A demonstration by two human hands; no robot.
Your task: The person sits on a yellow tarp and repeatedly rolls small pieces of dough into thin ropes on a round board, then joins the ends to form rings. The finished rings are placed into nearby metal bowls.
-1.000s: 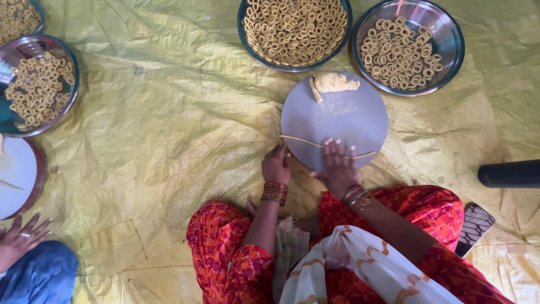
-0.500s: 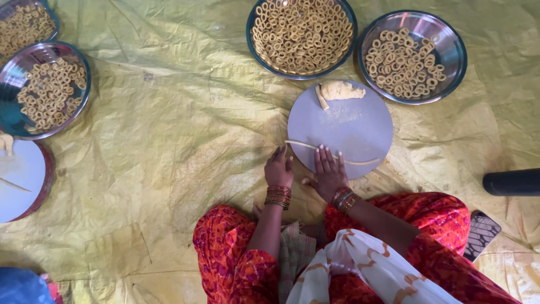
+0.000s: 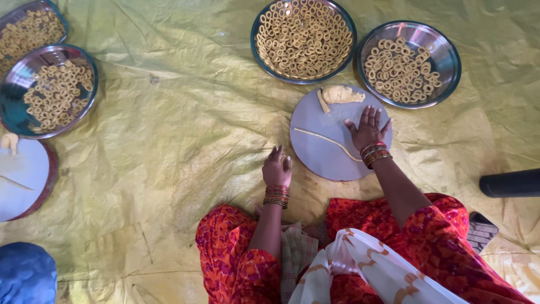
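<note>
Far left edge of the yellow sheet [image 3: 169, 129]: steel bowl [image 3: 17, 115] of dough rings, not mine. My left hand [image 3: 277, 169] rests on the sheet just off the round board's [image 3: 326, 163] left edge, fingers loosely bent, holding nothing. The thin dough rope [image 3: 326, 139] lies across the board's middle. My right hand [image 3: 368, 128] is flat, fingers spread, pressing the rope's right end. I judge that light, even rolling pressure keeps the rope uniform. Dough lump [image 3: 343, 94] at the board's top edge.

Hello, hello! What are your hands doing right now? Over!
Right hand flat on round board, on dough rope. Left hand on yellow sheet, empty. Dough lump at board's edge.
</note>
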